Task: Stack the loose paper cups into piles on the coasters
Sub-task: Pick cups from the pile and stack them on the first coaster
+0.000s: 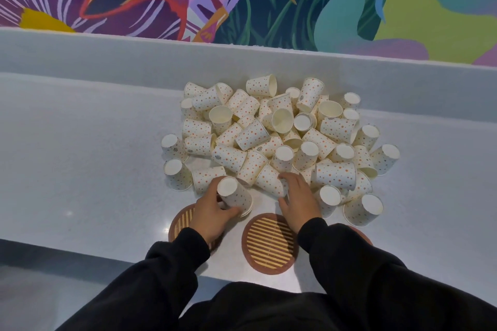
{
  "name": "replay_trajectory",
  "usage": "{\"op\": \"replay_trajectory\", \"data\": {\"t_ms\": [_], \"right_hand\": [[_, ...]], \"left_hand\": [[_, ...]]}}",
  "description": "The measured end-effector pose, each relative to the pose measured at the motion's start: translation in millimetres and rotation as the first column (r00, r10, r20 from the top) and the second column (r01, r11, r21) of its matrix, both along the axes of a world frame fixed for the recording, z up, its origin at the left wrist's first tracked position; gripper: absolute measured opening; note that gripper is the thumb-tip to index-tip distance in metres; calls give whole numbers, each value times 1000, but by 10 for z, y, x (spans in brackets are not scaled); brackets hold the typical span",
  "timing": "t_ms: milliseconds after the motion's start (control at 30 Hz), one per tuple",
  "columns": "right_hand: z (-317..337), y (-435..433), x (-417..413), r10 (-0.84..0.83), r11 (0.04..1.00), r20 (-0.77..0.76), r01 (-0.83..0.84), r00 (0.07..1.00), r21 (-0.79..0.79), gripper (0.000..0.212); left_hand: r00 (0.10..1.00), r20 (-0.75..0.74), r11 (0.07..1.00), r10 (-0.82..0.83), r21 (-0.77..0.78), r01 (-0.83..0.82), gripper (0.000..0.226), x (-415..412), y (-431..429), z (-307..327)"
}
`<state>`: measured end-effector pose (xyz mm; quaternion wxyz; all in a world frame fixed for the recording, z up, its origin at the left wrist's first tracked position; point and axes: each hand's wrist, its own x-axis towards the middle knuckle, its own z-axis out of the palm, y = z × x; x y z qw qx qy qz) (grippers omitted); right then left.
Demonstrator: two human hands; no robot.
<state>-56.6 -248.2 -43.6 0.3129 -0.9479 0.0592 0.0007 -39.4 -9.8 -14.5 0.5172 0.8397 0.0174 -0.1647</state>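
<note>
A heap of several white paper cups (279, 137) with orange dots lies on the grey counter. My left hand (212, 212) grips one upside-down cup (234, 196) just past the left coaster (183, 219). My right hand (297, 197) holds a cup lying on its side (270, 180) at the heap's near edge. The middle round bamboo coaster (270, 243) lies bare between my arms. A third coaster (361, 234) is mostly hidden under my right sleeve.
The grey counter (88, 169) runs left and right, with a raised ledge (107, 54) behind the heap and a painted mural wall above. The counter's near edge drops off just below the coasters.
</note>
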Motion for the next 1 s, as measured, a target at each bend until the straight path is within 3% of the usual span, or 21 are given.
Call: {"op": "replay_trajectory", "data": {"t_ms": [167, 233, 367, 600, 733, 833, 1000], "right_hand": [[51, 93, -48, 55, 997, 179, -43, 982, -66, 54], [84, 252, -73, 107, 994, 235, -112, 966, 8, 47], [97, 657, -149, 208, 954, 38, -211, 977, 213, 38], [60, 1212, -190, 191, 943, -86, -158, 978, 291, 44], [32, 1359, -129, 75, 960, -91, -47, 993, 277, 34], [-50, 1410, -124, 91, 967, -177, -45, 980, 251, 21], [-183, 1505, -148, 146, 987, -259, -124, 955, 102, 34]], "left_hand": [[993, 8, 992, 120, 23, -120, 77, -78, 317, 150], [987, 33, 986, 156, 49, -158, 75, -155, 472, 160], [988, 34, 983, 150, 100, -152, 70, -294, 774, 47], [992, 110, 981, -58, 192, 36, 71, -283, 1094, -112], [981, 82, 967, -177, 201, 157, 73, -245, 1175, -206], [971, 103, 963, -214, 190, 192, 73, -221, 1236, -276], [935, 119, 923, -333, 244, 298, 81, -157, 1309, -388]]}}
